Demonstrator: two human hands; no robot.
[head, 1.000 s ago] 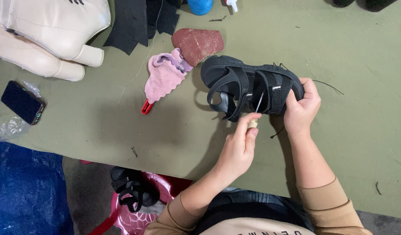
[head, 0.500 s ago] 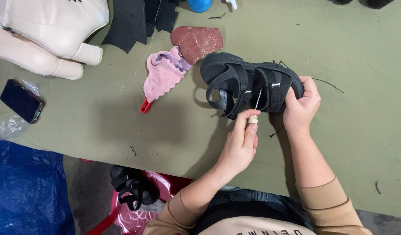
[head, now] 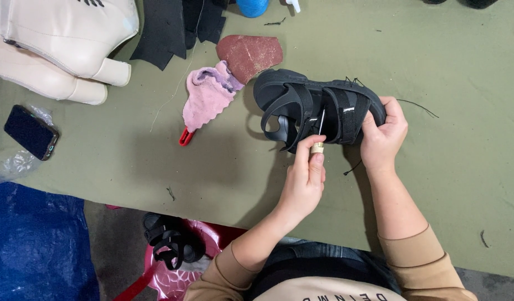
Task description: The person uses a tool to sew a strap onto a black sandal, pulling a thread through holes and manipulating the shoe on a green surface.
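While the left hand [head: 304, 181] is closed on an awl [head: 318, 139] driven into the black sandal [head: 318, 108], gripped at its right end by the right hand [head: 382, 136] above the surface [head: 446, 67], a slipped point could prick fingers or snag the loose thread [head: 415, 106].

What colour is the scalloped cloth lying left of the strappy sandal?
Pink scalloped cloth, with a purplish patch near its top; seen in the head view.

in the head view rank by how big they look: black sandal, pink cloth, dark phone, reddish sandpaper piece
1. black sandal, held by the right hand, with the left hand holding an awl against it
2. pink cloth
3 and 4. reddish sandpaper piece and dark phone look about alike; I would not rank them.
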